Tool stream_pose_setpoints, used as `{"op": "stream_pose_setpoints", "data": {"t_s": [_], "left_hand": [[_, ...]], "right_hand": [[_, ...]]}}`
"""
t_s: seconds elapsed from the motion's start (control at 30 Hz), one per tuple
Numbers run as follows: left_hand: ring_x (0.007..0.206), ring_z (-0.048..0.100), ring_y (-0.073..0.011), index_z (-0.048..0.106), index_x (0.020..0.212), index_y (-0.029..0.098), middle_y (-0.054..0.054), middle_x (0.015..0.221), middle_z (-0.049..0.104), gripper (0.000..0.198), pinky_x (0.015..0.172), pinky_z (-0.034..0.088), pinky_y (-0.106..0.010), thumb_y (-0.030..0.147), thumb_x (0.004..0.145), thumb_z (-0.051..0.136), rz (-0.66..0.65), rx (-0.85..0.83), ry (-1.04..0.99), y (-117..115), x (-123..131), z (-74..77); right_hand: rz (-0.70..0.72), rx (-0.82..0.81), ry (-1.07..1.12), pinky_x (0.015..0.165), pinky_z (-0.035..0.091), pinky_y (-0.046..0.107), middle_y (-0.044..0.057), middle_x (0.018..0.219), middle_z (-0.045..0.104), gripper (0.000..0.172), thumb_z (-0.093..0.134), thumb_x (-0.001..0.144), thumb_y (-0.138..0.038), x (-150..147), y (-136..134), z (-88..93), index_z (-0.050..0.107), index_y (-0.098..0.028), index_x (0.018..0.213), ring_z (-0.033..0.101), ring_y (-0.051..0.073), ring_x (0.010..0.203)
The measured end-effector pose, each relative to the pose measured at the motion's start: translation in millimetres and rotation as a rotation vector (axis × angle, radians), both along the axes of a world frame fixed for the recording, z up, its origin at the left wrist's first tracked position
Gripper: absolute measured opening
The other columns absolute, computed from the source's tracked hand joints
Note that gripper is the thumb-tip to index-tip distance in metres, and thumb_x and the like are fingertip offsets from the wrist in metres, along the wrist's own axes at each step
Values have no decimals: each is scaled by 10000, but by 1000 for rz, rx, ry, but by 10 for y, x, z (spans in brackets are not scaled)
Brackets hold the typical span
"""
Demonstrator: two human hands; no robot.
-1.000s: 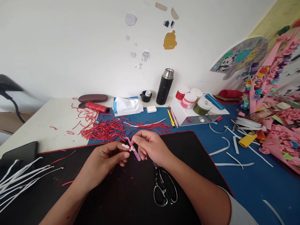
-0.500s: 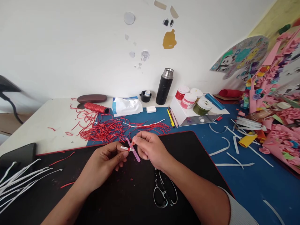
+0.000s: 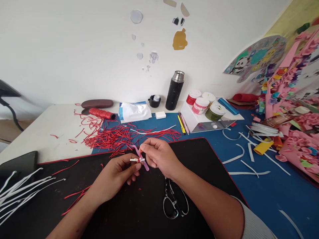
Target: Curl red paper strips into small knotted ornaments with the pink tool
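My left hand [image 3: 117,176] and my right hand [image 3: 159,156] meet over the black mat [image 3: 124,205]. The left fingers pinch a short white paper strip [image 3: 136,160] that crosses a pink stick [image 3: 146,165]. A thin red strip [image 3: 140,155] is wound where they cross, and my right thumb and forefinger pinch its upper end. Both hands are closed on this small piece. A pair of scissors [image 3: 174,199] lies on the mat just under my right wrist.
A heap of red strips [image 3: 112,136] lies behind the hands, with a red spool [image 3: 102,114], tissue pack [image 3: 134,112] and black flask [image 3: 175,90] beyond. Paint jars [image 3: 204,104] stand on a white box. White strips [image 3: 22,189] lie left, pink paper flowers [image 3: 296,132] right.
The white strip has turned from slanted to level. My left hand has shifted slightly right and down. Loose red strips now show on the mat by my left forearm.
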State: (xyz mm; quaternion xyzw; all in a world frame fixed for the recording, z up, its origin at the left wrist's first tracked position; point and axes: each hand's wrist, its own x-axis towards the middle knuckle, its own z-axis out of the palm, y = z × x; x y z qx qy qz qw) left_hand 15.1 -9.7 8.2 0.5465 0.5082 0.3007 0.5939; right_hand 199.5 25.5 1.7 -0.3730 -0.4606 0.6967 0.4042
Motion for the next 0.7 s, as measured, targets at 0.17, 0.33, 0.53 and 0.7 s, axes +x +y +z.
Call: {"op": "stream_pose_setpoints", "data": {"t_s": [0.17, 0.33, 0.53, 0.7], "left_hand": [[511, 593, -139, 741, 775, 203, 4, 636, 699, 340, 478, 484, -230, 499, 784, 906, -28, -74, -98, -9, 17, -11], [485, 598, -127, 751, 790, 185, 5, 607, 705, 389, 444, 475, -210, 506, 743, 965, 50, -170, -284, -1, 17, -66], [461, 584, -107, 761, 735, 167, -8, 594, 711, 487, 413, 440, -190, 583, 664, 1003, 244, -181, -355, 1, 21, -49], [394, 523, -85, 729, 611, 163, -21, 512, 671, 537, 405, 412, -192, 645, 721, 939, 168, -183, -315, 3, 13, -47]], "right_hand": [[19, 18, 27, 429, 337, 221, -112, 472, 453, 241, 711, 949, -424, 8, 8, 10, 675, -199, 872, 416, 82, 394], [-52, 14, 49, 416, 284, 224, -87, 548, 510, 264, 689, 989, -463, 59, 46, 22, 695, -199, 976, 445, 84, 419], [15, 134, -73, 438, 334, 227, -92, 548, 522, 342, 697, 992, -552, 49, 20, 19, 629, -216, 991, 455, 96, 437], [62, 266, -178, 490, 406, 233, -45, 728, 632, 282, 682, 1014, -477, 19, -31, -6, 659, -197, 1043, 508, 85, 494]]}}
